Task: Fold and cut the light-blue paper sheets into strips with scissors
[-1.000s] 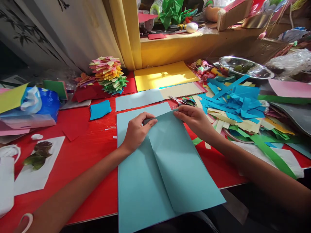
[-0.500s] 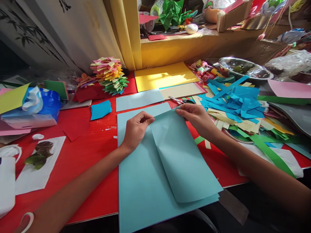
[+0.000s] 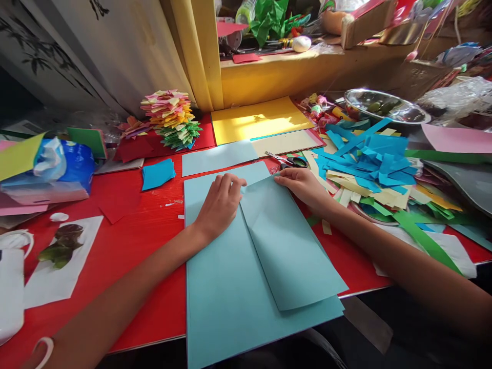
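A light blue sheet of paper (image 3: 292, 246) is folded over, its flap lying on a larger light blue stack of paper (image 3: 219, 307). My left hand (image 3: 223, 205) has its fingers curled at the flap's upper left corner; its thumb is mostly hidden. At the upper right corner of that flap, my right hand (image 3: 298, 185) pinches the edge between thumb and fingers. The flap's lower end bows slightly upward. Just beyond my right hand lie scissors with black handles (image 3: 294, 162), spread on the table.
Blue paper strips (image 3: 376, 159) and other coloured strips heap up at right, before a metal bowl (image 3: 386, 106). Yellow paper (image 3: 261, 120) lies at the back. A folded-paper stack (image 3: 172, 120), blue squares (image 3: 158, 174) and a tissue pack (image 3: 65, 169) stand left on the red table (image 3: 154, 277).
My left hand has turned over, its knuckles now upward, at the flap's corner. My right hand has shifted slightly down, uncovering the scissors' handles. The flap's lower edge has moved slightly up.
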`<state>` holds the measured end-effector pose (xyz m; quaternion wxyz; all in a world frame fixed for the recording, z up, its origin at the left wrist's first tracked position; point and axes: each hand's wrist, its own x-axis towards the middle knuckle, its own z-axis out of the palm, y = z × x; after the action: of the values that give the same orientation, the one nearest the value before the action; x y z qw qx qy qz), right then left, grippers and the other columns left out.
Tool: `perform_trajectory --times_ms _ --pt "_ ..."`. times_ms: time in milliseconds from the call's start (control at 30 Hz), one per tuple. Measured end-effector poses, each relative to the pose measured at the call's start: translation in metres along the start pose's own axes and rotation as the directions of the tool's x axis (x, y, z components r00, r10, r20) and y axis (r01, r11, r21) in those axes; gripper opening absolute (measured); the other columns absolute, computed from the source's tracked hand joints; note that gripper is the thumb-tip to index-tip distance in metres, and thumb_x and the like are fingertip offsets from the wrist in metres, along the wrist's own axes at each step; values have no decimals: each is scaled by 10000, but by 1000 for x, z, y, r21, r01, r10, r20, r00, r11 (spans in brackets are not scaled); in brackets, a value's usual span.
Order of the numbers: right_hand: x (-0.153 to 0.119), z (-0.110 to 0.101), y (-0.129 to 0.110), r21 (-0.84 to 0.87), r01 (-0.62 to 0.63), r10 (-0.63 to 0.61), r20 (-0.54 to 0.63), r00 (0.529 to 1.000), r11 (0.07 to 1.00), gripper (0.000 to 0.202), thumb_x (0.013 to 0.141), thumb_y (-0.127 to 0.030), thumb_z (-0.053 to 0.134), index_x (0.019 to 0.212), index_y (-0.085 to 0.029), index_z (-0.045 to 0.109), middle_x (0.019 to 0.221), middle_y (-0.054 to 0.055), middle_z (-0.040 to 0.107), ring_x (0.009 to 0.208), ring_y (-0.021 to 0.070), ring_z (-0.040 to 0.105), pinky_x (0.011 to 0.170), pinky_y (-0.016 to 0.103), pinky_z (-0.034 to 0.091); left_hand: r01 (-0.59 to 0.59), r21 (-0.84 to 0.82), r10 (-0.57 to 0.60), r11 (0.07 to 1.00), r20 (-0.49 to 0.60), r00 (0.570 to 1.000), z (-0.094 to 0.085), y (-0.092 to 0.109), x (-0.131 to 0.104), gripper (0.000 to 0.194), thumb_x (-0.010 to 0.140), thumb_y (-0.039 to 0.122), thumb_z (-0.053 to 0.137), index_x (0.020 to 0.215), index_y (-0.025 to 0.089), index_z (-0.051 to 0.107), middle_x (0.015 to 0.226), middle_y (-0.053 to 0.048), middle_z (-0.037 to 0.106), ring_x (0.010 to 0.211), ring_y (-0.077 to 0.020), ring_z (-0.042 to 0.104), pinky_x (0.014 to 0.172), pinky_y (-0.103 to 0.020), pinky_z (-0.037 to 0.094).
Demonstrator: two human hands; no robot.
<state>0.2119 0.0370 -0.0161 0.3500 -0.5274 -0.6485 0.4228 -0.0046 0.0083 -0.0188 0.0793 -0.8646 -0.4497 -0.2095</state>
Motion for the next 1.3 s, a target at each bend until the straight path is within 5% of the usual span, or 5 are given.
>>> perform_trajectory --times_ms 233,567,800,1067,1300 --pt "1 -1 0 -56 28 -29 -7 1000 998 239 782 -379 509 733 -163 600 684 21 578 593 130 497 502 245 343 -333 -18 330 943 208 921 -10 -8 1 242 885 78 310 975 147 524 1004 -88 566 958 -180 515 790 -283 416" --pt "1 0 -2 -74 2 -2 -3 1000 997 257 785 -390 505 748 -158 611 695 32 600 587 137 504 482 248 333 -367 70 340 928 251 906 -15 -7 -4 261 911 268 352 1023 126 540 1062 -107 589 980 -199 557 809 -311 450" --pt "0 0 -2 -53 -5 4 -24 1000 999 263 769 -396 517 764 -152 615 658 15 567 542 117 458 464 243 307 -319 85 283 944 293 913 -26 15 -12 734 786 622 375 1150 0 513 1209 -239 526 1146 -314 485 1010 -423 329" --pt "0 0 -3 -56 10 -11 -19 1000 998 243 766 -368 511 756 -150 618 684 23 585 576 125 466 495 248 321 -472 2 453 882 277 847 -30 42 -31 355 906 126 329 1221 40 468 1308 -175 462 1238 -231 406 1027 -350 352" --pt "-1 -1 -6 -88 -1 -2 -30 1000 996 234 760 -368 506 688 -157 578 608 -2 527 533 113 434 478 251 284 -437 -29 426 899 286 858 -28 48 -35 587 890 465 313 1228 10 463 1325 -223 414 1264 -267 361 1017 -374 364"
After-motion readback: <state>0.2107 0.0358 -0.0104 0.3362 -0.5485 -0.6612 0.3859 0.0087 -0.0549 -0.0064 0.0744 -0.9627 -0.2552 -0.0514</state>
